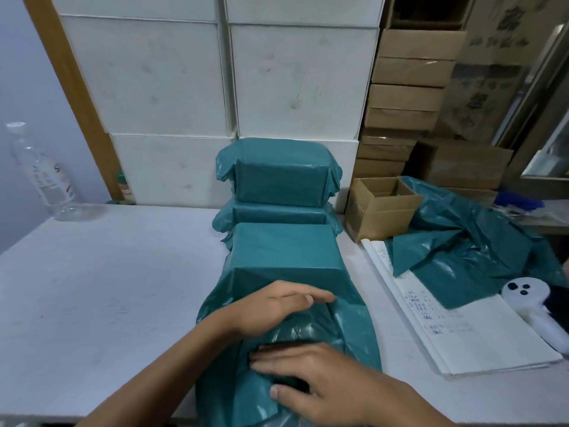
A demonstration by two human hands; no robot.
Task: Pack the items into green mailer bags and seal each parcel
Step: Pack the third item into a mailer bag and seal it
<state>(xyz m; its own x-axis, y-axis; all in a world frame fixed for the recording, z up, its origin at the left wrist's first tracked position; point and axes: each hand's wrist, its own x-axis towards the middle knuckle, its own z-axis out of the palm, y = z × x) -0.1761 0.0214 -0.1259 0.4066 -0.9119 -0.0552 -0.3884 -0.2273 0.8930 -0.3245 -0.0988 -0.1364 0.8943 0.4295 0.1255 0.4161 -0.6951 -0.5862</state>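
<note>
On the white surface (101, 288), near the middle of its near edge, lies a green mailer bag (286, 263) stretched tight over a box-shaped item, its loose open end crumpled toward the person. The left hand (271, 306) rests flat on the slack plastic just behind the boxed part, fingers together and extended, gripping nothing. The right hand (311, 374) presses down on the loose mouth of the bag at the near edge, fingers spread and flat, over a dark strip that may be the adhesive flap, though the folds blur it. Behind this parcel, toward the far edge of the surface, two sealed green parcels (280, 177) are stacked one on the other against a wall of white boxes (221, 81). Just right of the stack stands a small open cardboard box (378, 208), and beside it, along the right edge, a heap of empty green mailer bags (471, 241) lies partly over an open notebook (462, 328) with handwriting. A white object with dark dots (523, 291) sits on the notebook's right side. A clear plastic water bottle (46, 177) stands at the far left corner. Brown cartons (409, 84) are piled behind the right side
</note>
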